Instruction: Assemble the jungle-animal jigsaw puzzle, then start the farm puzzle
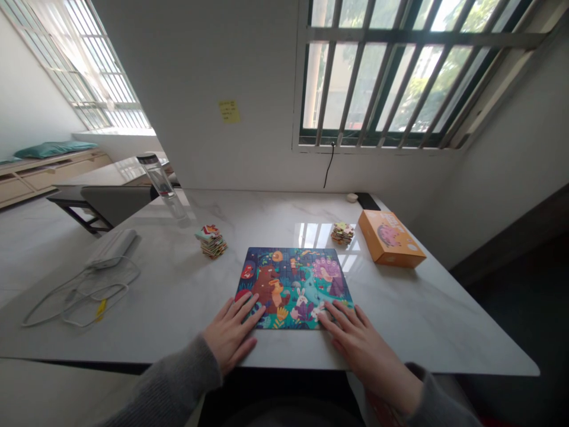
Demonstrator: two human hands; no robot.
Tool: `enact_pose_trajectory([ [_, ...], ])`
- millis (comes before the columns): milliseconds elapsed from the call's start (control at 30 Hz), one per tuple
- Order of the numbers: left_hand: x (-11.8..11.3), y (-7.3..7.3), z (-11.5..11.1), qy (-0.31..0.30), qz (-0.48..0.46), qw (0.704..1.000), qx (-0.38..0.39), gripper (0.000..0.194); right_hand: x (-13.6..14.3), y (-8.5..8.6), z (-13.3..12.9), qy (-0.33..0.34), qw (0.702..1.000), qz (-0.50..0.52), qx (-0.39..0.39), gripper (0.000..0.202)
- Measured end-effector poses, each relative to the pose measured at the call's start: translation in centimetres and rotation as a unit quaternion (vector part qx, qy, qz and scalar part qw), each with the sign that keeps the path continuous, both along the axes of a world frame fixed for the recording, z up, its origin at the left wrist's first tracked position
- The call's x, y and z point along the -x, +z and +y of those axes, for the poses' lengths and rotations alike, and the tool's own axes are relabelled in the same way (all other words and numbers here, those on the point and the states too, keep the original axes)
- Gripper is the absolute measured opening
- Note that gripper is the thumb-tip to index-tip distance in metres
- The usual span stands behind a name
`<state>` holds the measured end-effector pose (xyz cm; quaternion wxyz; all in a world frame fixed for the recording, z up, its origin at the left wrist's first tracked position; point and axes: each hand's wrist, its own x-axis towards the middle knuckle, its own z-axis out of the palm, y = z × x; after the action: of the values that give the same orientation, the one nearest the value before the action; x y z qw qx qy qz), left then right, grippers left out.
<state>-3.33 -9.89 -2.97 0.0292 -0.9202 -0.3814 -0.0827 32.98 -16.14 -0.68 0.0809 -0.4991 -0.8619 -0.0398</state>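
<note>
A rectangular puzzle (291, 284) with colourful animals lies flat near the front edge of the white marbled table, its pieces joined together. My left hand (232, 332) rests with fingers spread over its lower left corner. Over the lower right corner lies my right hand (353, 335), fingers stretched out and slightly apart. Neither hand holds anything. One stack of puzzle pieces (212, 241) stands beyond the puzzle to the left, and another stack (342, 233) stands beyond it to the right.
An orange box (390, 238) sits at the right of the table (427, 320), with a dark flat object (368, 201) behind it. At the left are a clear bottle (160, 181), a white device (112, 248) and a looped cable (95, 302).
</note>
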Motion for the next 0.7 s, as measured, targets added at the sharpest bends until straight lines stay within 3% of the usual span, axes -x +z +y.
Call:
enact_pose_trajectory([
  [233, 0.1, -1.5, 1.8, 0.007, 0.035, 0.999, 0.003, 0.056, 0.4, -0.2, 0.6, 0.005, 0.999, -0.029, -0.016, 0.070],
  [500, -0.4, -1.3, 2.5, 0.026, 0.058, 0.998, -0.003, 0.055, 1.2, 0.0, 2.0, 0.015, 0.998, -0.063, -0.016, 0.064],
  [700, -1.0, -1.4, 5.7, 0.052, 0.063, 0.997, 0.010, 0.052, 1.6, 1.0, 5.1, 0.017, 0.998, -0.053, 0.001, 0.065],
])
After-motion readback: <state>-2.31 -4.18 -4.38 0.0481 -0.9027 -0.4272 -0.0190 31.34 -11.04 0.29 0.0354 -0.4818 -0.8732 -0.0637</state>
